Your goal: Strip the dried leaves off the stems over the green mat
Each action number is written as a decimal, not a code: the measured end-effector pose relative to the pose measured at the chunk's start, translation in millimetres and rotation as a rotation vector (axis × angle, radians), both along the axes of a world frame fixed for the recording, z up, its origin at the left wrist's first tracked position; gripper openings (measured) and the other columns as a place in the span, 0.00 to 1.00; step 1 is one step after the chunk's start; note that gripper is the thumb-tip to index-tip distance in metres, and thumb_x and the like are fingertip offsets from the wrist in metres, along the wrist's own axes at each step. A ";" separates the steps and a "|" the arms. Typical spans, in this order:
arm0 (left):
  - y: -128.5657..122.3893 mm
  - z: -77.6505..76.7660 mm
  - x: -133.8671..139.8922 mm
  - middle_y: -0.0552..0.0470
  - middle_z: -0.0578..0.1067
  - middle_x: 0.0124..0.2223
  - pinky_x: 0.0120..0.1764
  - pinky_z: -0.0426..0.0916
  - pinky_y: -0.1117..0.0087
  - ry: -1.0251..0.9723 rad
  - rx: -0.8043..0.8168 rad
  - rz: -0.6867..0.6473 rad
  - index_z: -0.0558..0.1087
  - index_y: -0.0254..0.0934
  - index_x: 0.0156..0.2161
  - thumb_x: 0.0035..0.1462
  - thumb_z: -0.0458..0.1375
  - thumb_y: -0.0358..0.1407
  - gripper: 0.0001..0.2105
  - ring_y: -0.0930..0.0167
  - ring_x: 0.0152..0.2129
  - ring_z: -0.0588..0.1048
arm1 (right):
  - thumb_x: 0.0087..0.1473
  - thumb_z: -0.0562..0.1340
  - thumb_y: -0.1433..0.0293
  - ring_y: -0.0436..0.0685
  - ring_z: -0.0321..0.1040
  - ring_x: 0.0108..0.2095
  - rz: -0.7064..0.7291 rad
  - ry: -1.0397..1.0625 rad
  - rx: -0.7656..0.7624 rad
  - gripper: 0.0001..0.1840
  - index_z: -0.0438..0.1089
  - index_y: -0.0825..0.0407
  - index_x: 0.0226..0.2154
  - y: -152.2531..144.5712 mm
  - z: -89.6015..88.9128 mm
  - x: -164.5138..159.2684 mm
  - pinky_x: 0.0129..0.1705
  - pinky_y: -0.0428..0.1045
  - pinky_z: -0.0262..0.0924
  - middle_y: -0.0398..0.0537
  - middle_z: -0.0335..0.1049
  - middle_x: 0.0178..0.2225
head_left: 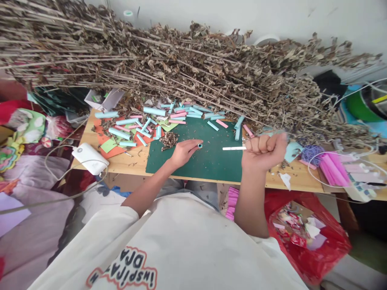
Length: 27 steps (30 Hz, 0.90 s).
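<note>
My left hand (185,153) is closed around a small light-blue paper tube (200,146), whose round open end faces me over the green cutting mat (217,165). Beside it lies a little heap of crumbled dry leaves (169,141). My right hand (264,150), slightly blurred, makes a fist at the mat's right edge. From that fist a thin white stick (234,148) points left toward the tube, apart from it. Blue and pink rolled paper tubes (154,111) are scattered along the back of the wooden table (302,183).
Long bundles of dried leafy stems (169,60) cover the table's back. A white power bank (90,158) with a cable sits at the left. Purple yarn (312,155) and pink crepe paper (334,169) lie at the right, above a red plastic bag (329,257) of scraps.
</note>
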State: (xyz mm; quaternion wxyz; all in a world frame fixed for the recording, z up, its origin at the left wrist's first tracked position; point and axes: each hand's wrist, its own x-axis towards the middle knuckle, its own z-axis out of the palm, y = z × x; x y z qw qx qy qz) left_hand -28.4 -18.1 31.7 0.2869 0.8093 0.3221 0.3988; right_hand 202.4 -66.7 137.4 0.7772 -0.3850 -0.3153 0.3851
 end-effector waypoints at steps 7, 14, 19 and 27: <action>-12.5 11.2 -0.4 0.46 0.80 0.43 0.46 0.74 0.68 -0.018 -0.060 0.087 0.78 0.36 0.44 0.64 0.54 0.39 0.12 0.68 0.41 0.79 | 0.53 0.62 0.59 0.42 0.45 0.15 -0.083 0.264 -0.355 0.22 0.50 0.50 0.21 16.6 -88.2 10.8 0.19 0.41 0.49 0.31 0.44 0.16; -8.8 -2.0 2.8 0.45 0.80 0.44 0.46 0.72 0.67 0.053 -0.111 0.159 0.77 0.36 0.45 0.64 0.54 0.37 0.12 0.66 0.42 0.78 | 0.49 0.61 0.64 0.48 0.64 0.27 -0.228 0.090 -0.353 0.08 0.63 0.50 0.31 45.1 -123.2 -12.5 0.35 0.47 0.63 0.38 0.61 0.25; -1.8 -6.0 4.0 0.44 0.78 0.40 0.40 0.70 0.69 0.235 -0.122 0.211 0.76 0.36 0.47 0.65 0.53 0.36 0.12 0.66 0.37 0.77 | 0.52 0.58 0.67 0.58 0.64 0.46 -0.356 -0.801 -0.456 0.08 0.69 0.51 0.35 42.3 -126.3 -13.4 0.55 0.59 0.56 0.51 0.69 0.40; -3.1 -11.8 5.6 0.45 0.77 0.35 0.39 0.66 0.70 0.434 0.034 0.183 0.75 0.36 0.46 0.65 0.52 0.36 0.11 0.68 0.33 0.75 | 0.56 0.59 0.60 0.52 0.65 0.29 0.036 -0.677 -0.441 0.14 0.74 0.51 0.38 16.3 -96.1 -48.1 0.33 0.49 0.63 0.48 0.70 0.30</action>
